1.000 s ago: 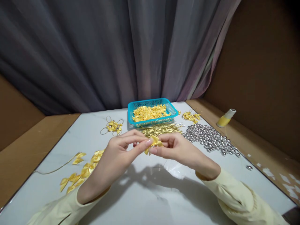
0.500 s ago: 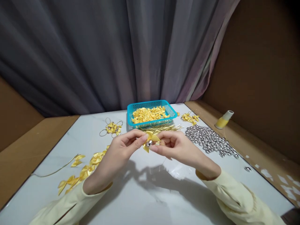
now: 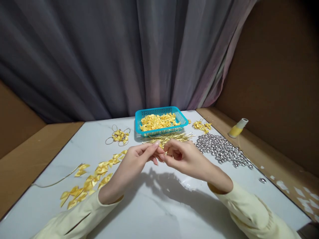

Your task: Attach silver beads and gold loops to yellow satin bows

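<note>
The left hand (image 3: 137,160) has its thumb and fingers pinched together on a small yellow bow (image 3: 160,146), mostly hidden behind the fingertips. The right hand (image 3: 189,158) is just beside it, thumb and forefinger closed on a thin gold strand (image 3: 169,154). Both are raised over the tabletop (image 3: 159,215), fingertips almost meeting. The step in hand looks like fastening the strand to the bow; the next move seems to call for a steady left pinch while the right draws or twists the strand snug.

Just beyond the hands lies a bundle of gold strands (image 3: 174,137), in front of a blue basket (image 3: 157,111). The basket holds a heap of yellow bows (image 3: 159,121), with part of its floor bare at the right end. No other container shows. Farther out, loose bows (image 3: 92,182) lie to the left, a looped cluster (image 3: 120,136) beyond them, and a pile of silver beads (image 3: 221,147) to the right.
</note>
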Demonstrator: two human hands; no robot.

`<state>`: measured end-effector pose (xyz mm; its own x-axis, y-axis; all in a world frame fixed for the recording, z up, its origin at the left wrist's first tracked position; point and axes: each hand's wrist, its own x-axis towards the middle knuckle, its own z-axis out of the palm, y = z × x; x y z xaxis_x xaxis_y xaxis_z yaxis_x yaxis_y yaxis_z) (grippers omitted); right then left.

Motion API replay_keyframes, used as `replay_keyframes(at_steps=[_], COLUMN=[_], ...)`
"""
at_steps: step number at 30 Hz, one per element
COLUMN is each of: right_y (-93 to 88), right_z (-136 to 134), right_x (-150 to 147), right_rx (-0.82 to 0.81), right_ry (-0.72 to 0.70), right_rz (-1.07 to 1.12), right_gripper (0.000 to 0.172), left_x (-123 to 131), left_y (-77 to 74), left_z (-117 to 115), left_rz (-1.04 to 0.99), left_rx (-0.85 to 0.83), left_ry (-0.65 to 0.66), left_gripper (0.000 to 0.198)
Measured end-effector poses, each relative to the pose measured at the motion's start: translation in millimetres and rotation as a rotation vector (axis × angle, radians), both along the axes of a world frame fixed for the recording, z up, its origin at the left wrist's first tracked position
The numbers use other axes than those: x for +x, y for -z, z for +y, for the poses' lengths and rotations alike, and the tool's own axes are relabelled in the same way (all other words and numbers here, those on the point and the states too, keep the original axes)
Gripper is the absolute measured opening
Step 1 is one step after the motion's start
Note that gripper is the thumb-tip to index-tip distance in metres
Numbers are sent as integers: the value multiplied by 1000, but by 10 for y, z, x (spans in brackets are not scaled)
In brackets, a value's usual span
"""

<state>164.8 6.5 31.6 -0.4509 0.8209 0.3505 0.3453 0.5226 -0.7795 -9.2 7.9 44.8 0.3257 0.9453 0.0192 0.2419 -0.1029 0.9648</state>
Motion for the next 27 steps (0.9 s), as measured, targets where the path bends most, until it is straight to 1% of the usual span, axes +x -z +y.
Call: replay_keyframes(at_steps=[4,6,8,10,11,12,13,14,15,17,19,21,23,25,27], right_y=[0,-15,-29,-35,-35,-33,-32,-33,-36,-57,-91,-127,-157,-176,-191], right_z=[9,12,22,39,49,58,66,72,75,73,64,53,44,38,33], right_x=[13,23,39,59,70,80,90,99,106,118,129,143,165,191,215], right_rx=[-10,-45,-96,-152,-180,-208,-230,-247,-259,-280,-299,-311,-304,-287,-267], right_ry=[-35,-62,-89,-104,-113,-125,-136,-144,-150,-152,-142,-132,-120,-107,-102], right_rz=[-53,-47,-27,9,29,48,68,85,103,140,170,188,206,229,244], right_gripper=[9,7,6,6,7,8,9,10,10,10,10,11,11,11,10], left_x=[18,-2,-57,-129,-160,-184,-196,-196,-183,-130,-61,2,49,81,103], left_y=[7,36,83,138,164,188,210,232,255,313,391,472,532,554,551], left_z=[20,63,126,187,209,222,226,221,210,182,160,146,123,86,48], left_rz=[-68,-45,58,225,281,326,353,365,367,365,387,414,410,381,358], left_rx=[-102,-119,-122,-109,-71,-47,-14,19,49,105,149,176,163,125,119], left_ry=[52,66,87,120,125,146,199,285,375,540,625,642,602,542,505], left_gripper=[33,40,51,57,56,50,40,33,34,48,52,51,47,39,36])
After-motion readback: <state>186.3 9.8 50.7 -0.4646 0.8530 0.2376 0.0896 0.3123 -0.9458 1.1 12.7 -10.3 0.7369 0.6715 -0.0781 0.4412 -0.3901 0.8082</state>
